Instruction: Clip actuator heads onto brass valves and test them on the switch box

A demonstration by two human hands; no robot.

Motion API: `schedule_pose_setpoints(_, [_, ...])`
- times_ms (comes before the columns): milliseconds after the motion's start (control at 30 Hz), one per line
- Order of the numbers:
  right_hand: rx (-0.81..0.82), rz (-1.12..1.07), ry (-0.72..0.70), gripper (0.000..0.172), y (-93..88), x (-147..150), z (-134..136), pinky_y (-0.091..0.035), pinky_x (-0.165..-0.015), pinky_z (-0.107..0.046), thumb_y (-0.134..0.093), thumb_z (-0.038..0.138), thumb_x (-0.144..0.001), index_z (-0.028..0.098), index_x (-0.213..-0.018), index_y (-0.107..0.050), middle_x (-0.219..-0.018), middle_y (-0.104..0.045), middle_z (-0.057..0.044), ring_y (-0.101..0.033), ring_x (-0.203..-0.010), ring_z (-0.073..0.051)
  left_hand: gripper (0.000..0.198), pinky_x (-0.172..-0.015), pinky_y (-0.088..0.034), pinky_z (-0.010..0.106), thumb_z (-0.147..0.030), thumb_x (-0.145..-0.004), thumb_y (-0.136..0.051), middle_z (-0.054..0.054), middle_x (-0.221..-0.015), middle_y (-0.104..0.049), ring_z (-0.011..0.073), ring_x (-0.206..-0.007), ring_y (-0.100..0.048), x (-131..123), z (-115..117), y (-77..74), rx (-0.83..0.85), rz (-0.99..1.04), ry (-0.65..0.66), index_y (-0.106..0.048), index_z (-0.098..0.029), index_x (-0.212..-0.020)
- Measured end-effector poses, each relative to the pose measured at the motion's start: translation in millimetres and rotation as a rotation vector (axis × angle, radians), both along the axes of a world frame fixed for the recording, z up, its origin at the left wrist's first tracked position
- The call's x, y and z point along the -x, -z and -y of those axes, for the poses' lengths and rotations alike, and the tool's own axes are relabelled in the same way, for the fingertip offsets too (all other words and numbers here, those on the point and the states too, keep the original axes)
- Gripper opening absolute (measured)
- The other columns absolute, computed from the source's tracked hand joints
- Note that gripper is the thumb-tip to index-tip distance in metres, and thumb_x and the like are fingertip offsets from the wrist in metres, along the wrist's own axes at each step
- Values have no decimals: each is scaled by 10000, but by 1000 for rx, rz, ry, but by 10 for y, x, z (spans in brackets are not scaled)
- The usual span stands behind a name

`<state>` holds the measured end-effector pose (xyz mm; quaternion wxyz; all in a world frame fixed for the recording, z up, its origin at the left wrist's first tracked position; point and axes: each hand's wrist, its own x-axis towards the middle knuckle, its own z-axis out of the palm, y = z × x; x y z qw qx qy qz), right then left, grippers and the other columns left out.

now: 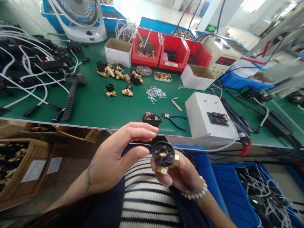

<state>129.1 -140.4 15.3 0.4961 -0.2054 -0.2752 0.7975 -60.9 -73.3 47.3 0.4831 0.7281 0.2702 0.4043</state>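
Note:
My right hand [184, 175] is closed around a brass valve fitting with a round black cap [163, 155], held in front of my lap with the cap facing me. My left hand [118, 155] is beside it on the left, fingers stretched out and slightly curved above the cap. Its thumb is near the cap's left edge, and whether it touches I cannot tell. It holds nothing. A white bead bracelet [197, 193] is on my right wrist.
Green worktable [95, 107] carries several brass-and-black valve fittings [118, 74], a pile of wire clips [155, 93], blue-handled pliers [174, 120], a small black circuit part [152, 117], a white box with a switch [209, 117], red bins [171, 52], a fan [80, 19] and cables [28, 69]. Cardboard boxes sit lower left, a blue crate lower right.

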Motion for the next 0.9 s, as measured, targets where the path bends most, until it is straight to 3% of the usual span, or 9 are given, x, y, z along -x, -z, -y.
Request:
schedule_pose_setpoints(133, [-6,80,15,388,11,-15,11,-369,-471,-175,-667,507,-886,144,-1019,-702,-827,-653,-39,-455,-495,-42,131,-967,-512,145,-232,-1007,-548,-34,-1097,-710,73,-1072,-658,-15,4,-59,16,-17,-59,-669,-270,-1038])
schedule_pose_setpoints(467, [-16,180,12,411,6,-16,28,-375,-491,-196,-704,515,-847,136,-1007,-698,-762,-616,-31,-480,-520,-68,79,-960,-514,181,-228,-963,-622,-25,-1097,-705,94,-1091,-652,-32,12,-69,17,-21,-19,-668,-257,-1020])
schedule_pose_setpoints(767, [-13,248,-6,456,-2,-12,41,-310,-472,-207,-731,542,-811,118,-977,-706,-667,-577,-7,-451,-497,-78,130,-913,-527,231,-168,-988,-548,-3,-1027,-692,130,-975,-657,-21,33,-104,-187,-147,-68,-609,-239,-898])
schedule_pose_setpoints(900, [-16,246,-15,442,3,-11,38,-372,-532,-228,-732,532,-817,125,-988,-712,-677,-600,-11,-482,-515,-86,145,-897,-519,231,-190,-1001,-512,-3,-1011,-649,130,-952,-629,-3,52,-122,-207,-159,-90,-571,-243,-880])
